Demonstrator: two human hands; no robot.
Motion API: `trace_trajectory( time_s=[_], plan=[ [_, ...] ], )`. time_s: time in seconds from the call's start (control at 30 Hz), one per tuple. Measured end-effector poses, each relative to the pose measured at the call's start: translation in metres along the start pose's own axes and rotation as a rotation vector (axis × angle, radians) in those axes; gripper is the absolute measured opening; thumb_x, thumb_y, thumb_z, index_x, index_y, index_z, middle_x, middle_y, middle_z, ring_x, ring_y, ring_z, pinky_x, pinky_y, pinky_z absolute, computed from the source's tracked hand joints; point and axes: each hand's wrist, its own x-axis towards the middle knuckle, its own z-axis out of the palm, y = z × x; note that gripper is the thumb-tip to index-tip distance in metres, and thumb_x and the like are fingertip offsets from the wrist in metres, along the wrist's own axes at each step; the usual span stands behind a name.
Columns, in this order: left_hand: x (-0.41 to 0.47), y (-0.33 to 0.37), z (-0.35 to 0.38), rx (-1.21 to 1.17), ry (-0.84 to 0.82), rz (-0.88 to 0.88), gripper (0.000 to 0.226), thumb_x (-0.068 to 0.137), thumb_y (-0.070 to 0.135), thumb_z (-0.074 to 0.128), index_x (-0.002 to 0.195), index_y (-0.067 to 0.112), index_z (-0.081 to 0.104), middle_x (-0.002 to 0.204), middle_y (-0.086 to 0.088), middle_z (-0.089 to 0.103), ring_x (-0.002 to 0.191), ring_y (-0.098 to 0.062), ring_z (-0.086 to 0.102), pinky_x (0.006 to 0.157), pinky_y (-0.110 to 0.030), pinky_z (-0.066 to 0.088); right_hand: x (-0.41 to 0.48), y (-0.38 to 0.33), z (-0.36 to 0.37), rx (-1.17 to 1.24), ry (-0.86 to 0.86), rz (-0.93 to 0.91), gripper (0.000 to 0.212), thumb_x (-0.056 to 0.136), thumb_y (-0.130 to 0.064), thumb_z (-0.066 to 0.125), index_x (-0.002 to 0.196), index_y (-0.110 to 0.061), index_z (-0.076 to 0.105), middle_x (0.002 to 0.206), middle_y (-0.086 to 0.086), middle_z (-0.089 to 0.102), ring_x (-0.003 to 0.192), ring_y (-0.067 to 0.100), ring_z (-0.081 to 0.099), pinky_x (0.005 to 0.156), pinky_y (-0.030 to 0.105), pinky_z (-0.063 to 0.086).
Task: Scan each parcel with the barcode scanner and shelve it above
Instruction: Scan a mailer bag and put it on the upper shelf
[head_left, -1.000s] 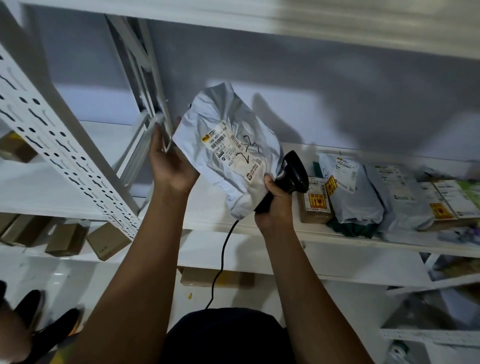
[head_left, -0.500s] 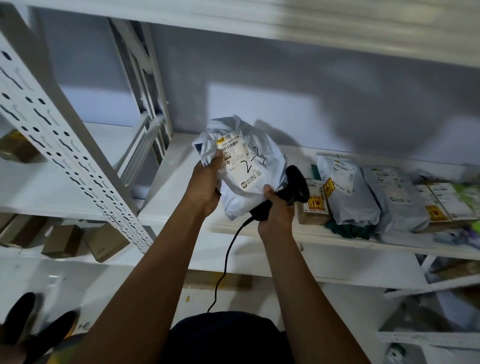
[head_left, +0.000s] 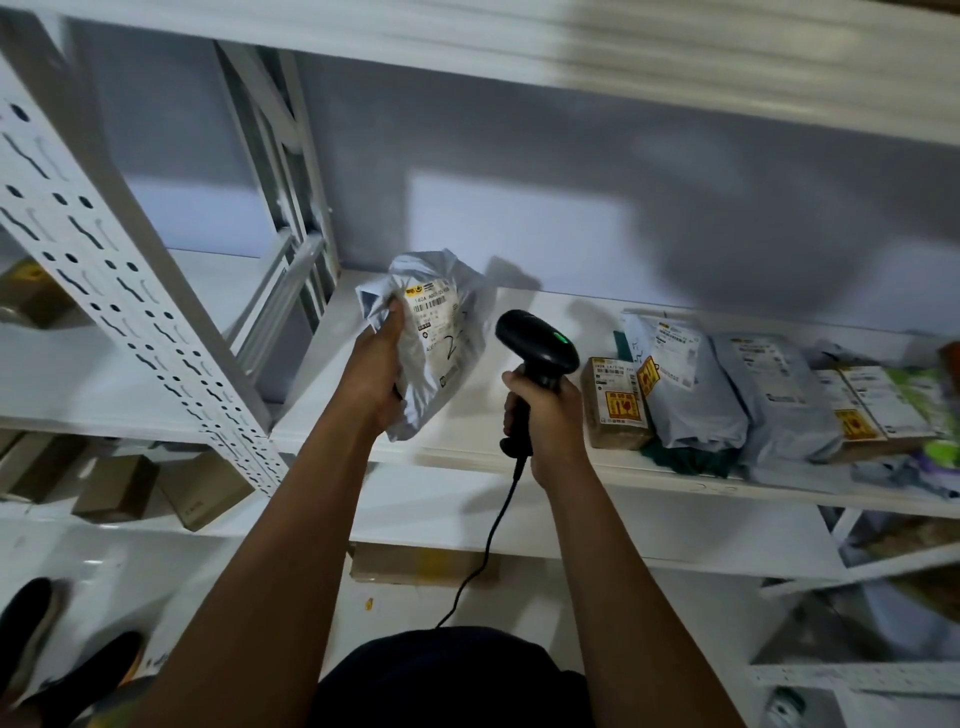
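Head cam: L hand (head_left: 375, 375) grips grey poly parcel (head_left: 441, 343) by its left edge, label facing cam, bottom resting on white shelf (head_left: 467, 441). R hand (head_left: 545, 415) wrapped round handle of black barcode scanner (head_left: 537, 358), green LED lit, head just right of parcel, not touching. Cable hangs down. Other parcels (head_left: 727, 395) lie further right on same shelf.

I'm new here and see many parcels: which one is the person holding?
The crumpled grey bag in the left hand, left of the scanner; the other parcels lie untouched on the shelf to its right.
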Motion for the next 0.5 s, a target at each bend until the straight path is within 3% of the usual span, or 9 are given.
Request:
trace_trajectory(
  time_s=[0.03, 0.1, 0.23, 0.37, 0.5],
  plan=[
    [0.003, 0.002, -0.003, 0.052, 0.088, 0.052, 0.044, 0.099, 0.053, 0.058, 0.123, 0.016, 0.062, 0.103, -0.004, 0.071, 0.089, -0.017, 0.070, 0.080, -0.035, 0.056, -0.002, -0.001, 0.001, -0.057, -0.004, -0.016, 0.006, 0.085, -0.006, 0.071, 0.084, -0.009, 0.066, 0.062, 0.010, 0.055, 0.049, 0.022, 0.046, 0.049, 0.030, 0.035],
    [0.010, -0.001, -0.011, 0.104, 0.076, 0.069, 0.044, 0.103, 0.052, 0.053, 0.122, 0.013, 0.061, 0.105, -0.006, 0.069, 0.089, -0.018, 0.068, 0.080, -0.035, 0.056, -0.004, -0.001, 0.004, -0.129, -0.020, -0.031, 0.005, 0.083, -0.005, 0.069, 0.082, -0.009, 0.066, 0.060, 0.010, 0.054, 0.048, 0.022, 0.046, 0.049, 0.030, 0.035],
    [0.014, 0.002, -0.017, 0.156, 0.075, -0.113, 0.059, 0.088, 0.080, 0.052, 0.104, 0.025, 0.068, 0.106, -0.007, 0.074, 0.106, -0.033, 0.070, 0.088, -0.042, 0.054, -0.008, -0.003, 0.008, -0.194, -0.128, -0.026, 0.009, 0.082, -0.002, 0.067, 0.077, -0.010, 0.065, 0.058, 0.011, 0.050, 0.047, 0.023, 0.045, 0.054, 0.036, 0.035],
    [0.009, 0.001, -0.018, 0.251, 0.200, 0.069, 0.042, 0.106, 0.059, 0.040, 0.120, 0.028, 0.066, 0.116, -0.009, 0.072, 0.106, -0.032, 0.068, 0.084, -0.040, 0.052, -0.013, -0.002, 0.012, -0.187, -0.193, -0.047, 0.006, 0.085, -0.001, 0.065, 0.083, -0.007, 0.065, 0.060, 0.012, 0.049, 0.050, 0.024, 0.045, 0.055, 0.037, 0.035],
    [0.011, 0.003, -0.021, 0.259, 0.228, 0.070, 0.050, 0.108, 0.056, 0.037, 0.135, 0.023, 0.063, 0.125, -0.010, 0.069, 0.109, -0.034, 0.065, 0.073, -0.035, 0.048, -0.017, 0.002, 0.021, -0.198, -0.221, -0.078, 0.007, 0.086, -0.001, 0.065, 0.083, 0.004, 0.060, 0.059, 0.014, 0.048, 0.053, 0.026, 0.044, 0.056, 0.042, 0.034]
  ],
)
